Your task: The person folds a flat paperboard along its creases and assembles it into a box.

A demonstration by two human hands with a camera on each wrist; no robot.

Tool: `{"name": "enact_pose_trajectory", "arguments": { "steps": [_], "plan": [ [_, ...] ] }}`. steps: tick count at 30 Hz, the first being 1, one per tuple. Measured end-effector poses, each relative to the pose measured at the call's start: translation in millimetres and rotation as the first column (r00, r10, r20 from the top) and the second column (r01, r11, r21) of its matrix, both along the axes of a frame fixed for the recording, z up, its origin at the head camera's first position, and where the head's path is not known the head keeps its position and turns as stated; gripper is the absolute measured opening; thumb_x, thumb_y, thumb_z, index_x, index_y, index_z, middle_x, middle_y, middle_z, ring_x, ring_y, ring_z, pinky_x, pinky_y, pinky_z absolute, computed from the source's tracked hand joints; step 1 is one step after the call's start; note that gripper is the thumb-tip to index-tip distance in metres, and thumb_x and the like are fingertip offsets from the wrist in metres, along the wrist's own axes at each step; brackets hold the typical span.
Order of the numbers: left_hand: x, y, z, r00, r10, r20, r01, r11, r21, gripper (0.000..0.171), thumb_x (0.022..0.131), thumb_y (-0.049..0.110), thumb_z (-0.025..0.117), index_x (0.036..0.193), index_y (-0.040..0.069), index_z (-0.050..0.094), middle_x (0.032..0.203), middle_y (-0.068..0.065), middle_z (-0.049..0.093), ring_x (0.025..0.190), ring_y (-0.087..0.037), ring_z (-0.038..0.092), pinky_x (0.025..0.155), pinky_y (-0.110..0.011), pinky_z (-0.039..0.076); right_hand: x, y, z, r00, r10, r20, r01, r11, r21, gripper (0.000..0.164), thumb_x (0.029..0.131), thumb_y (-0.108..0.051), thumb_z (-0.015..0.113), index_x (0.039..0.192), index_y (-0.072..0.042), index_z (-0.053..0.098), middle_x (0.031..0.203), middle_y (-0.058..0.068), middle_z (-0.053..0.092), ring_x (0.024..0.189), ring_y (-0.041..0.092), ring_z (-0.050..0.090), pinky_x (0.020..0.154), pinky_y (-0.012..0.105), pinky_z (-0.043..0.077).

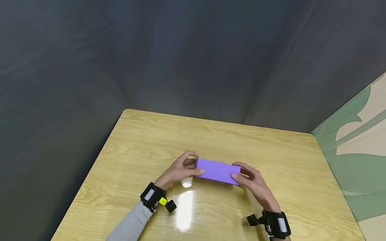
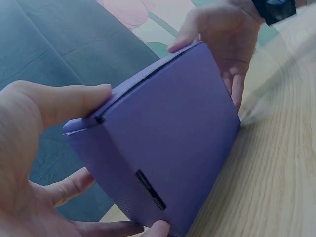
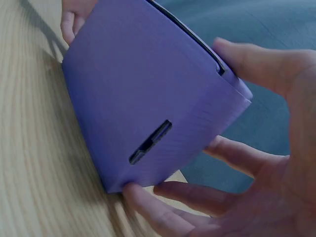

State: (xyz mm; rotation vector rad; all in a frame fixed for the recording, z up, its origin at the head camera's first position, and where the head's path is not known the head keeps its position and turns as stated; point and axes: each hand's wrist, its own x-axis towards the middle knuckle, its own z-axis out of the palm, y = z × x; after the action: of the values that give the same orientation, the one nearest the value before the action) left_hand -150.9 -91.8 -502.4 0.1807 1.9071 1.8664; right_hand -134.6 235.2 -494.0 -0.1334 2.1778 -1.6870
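Between both hands is a purple cardboard box (image 1: 217,170), its long side running left to right over the wooden table. The left hand (image 1: 182,169) grips its left end, thumb on the face towards me and fingers around the far and lower edges. At the opposite end the right hand (image 1: 251,179) holds on in the same way. A dark slot shows near the lower edge of the box (image 2: 168,133) in the left wrist view, and a similar one on the box (image 3: 133,94) in the right wrist view. The lid seam looks closed. What is inside cannot be seen.
The light wooden table (image 1: 144,134) reflects bright light in front of the box. Dark grey cloth (image 1: 187,60) hangs behind and to the left. On the right is a green and cream patterned cloth (image 1: 356,160). Each wrist wears a black camera strap (image 1: 153,196).
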Motion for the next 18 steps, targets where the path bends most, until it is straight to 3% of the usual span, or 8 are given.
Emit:
{"name": "enact_pose_trajectory", "arguments": {
  "steps": [3, 8, 10, 12, 15, 18],
  "plan": [
    [-0.1, -2, 1.0, 1.0, 0.005, -0.013, -0.005, 1.0, -0.011, 0.06, 0.094, 0.027, 0.083, 0.14, 0.009, 0.05, 0.146, -0.018, 0.061, 0.142, -0.037, 0.057, 0.115, -0.046, 0.051, -0.1, -3, -3.1, 0.998, 0.011, -0.065, -0.012, 1.0, -0.028, 0.052, 0.103, -0.017, 0.071, 0.15, -0.001, 0.054, 0.154, 0.029, 0.05, 0.135, 0.044, 0.06, 0.093, 0.027, 0.061],
    [-11.4, -6, 2.4, 0.998, 0.029, -0.061, -0.029, 1.0, 0.006, 0.063, 0.089, 0.02, 0.086, 0.139, 0.009, 0.05, 0.147, -0.018, 0.058, 0.142, -0.039, 0.056, 0.115, -0.05, 0.052, -16.8, -5, -4.4, 0.987, 0.05, -0.155, -0.062, 0.995, -0.073, 0.054, 0.098, -0.007, 0.075, 0.148, 0.001, 0.054, 0.156, 0.029, 0.047, 0.12, 0.012, 0.069, 0.087, 0.029, 0.064],
    [-19.2, -8, 1.9, 0.995, 0.037, -0.089, -0.035, 0.999, 0.027, 0.066, 0.087, 0.017, 0.087, 0.14, 0.008, 0.049, 0.151, -0.017, 0.054, 0.144, -0.041, 0.053, 0.116, -0.051, 0.051, -25.8, -5, -4.8, 0.982, 0.064, -0.18, -0.08, 0.994, -0.08, 0.056, 0.096, -0.005, 0.077, 0.147, 0.001, 0.054, 0.16, 0.028, 0.043, 0.12, 0.007, 0.068, 0.089, 0.027, 0.064],
    [-28.4, -8, 1.3, 0.991, 0.04, -0.127, -0.034, 0.998, 0.048, 0.068, 0.086, 0.014, 0.087, 0.142, 0.006, 0.048, 0.154, -0.016, 0.049, 0.147, -0.042, 0.05, 0.119, -0.05, 0.049, -34.3, -4, -4.1, 0.978, 0.065, -0.201, -0.082, 0.994, -0.077, 0.058, 0.094, -0.003, 0.08, 0.146, -0.001, 0.054, 0.163, 0.026, 0.04, 0.124, 0.011, 0.067, 0.092, 0.025, 0.062],
    [-40.9, -5, 1.3, 0.986, 0.033, -0.165, -0.021, 0.997, 0.068, 0.072, 0.084, 0.009, 0.088, 0.143, 0.006, 0.048, 0.158, -0.015, 0.045, 0.15, -0.041, 0.047, 0.122, -0.047, 0.046, -43.8, 1, -2.2, 0.97, 0.076, -0.23, -0.091, 0.994, -0.053, 0.06, 0.092, -0.002, 0.082, 0.145, -0.002, 0.053, 0.168, 0.024, 0.035, 0.138, 0.03, 0.058, 0.102, 0.019, 0.056],
    [-53.8, 4, 0.1, 0.982, -0.026, -0.189, 0.038, 0.997, 0.06, 0.075, 0.082, 0.007, 0.089, 0.144, 0.007, 0.046, 0.161, -0.013, 0.042, 0.152, -0.039, 0.045, 0.123, -0.043, 0.045, -42.4, 11, -0.8, 0.964, 0.056, -0.259, -0.065, 0.997, -0.028, 0.063, 0.09, -0.001, 0.084, 0.144, -0.002, 0.053, 0.17, 0.024, 0.031, 0.146, 0.048, 0.047, 0.108, 0.012, 0.048]
  ]
}}
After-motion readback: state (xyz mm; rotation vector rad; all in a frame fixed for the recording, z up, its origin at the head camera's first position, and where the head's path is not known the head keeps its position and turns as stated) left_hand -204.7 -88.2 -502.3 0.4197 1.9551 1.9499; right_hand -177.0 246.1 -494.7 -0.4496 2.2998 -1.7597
